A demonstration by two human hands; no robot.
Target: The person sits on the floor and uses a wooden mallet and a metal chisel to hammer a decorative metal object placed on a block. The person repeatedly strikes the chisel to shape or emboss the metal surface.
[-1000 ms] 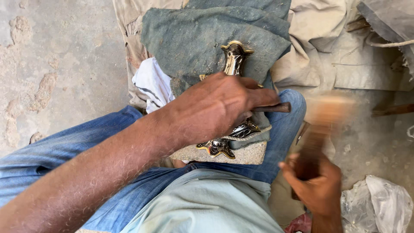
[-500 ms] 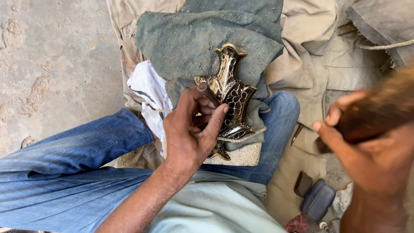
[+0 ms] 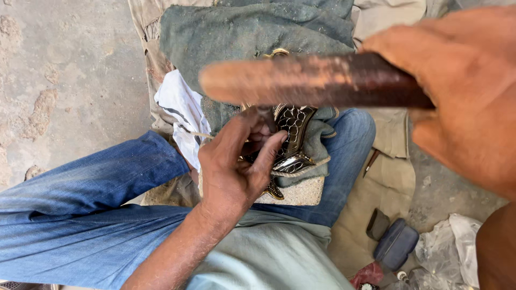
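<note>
Head view: left hand point(image 3: 236, 166) pins the ornate patterned metal piece point(image 3: 290, 139) steady on grey cloth point(image 3: 242, 37); right hand point(image 3: 462, 91), grip clenched, raises a wooden-handled tool point(image 3: 306, 80).

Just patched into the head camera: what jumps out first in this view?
The right hand fills the upper right, very close to the camera, wrapped around a dark wooden handle that stretches blurred across the top. Below it, at centre, the left hand pinches at an ornate patterned metal piece lying on grey-green cloth over the lap in blue jeans.
</note>
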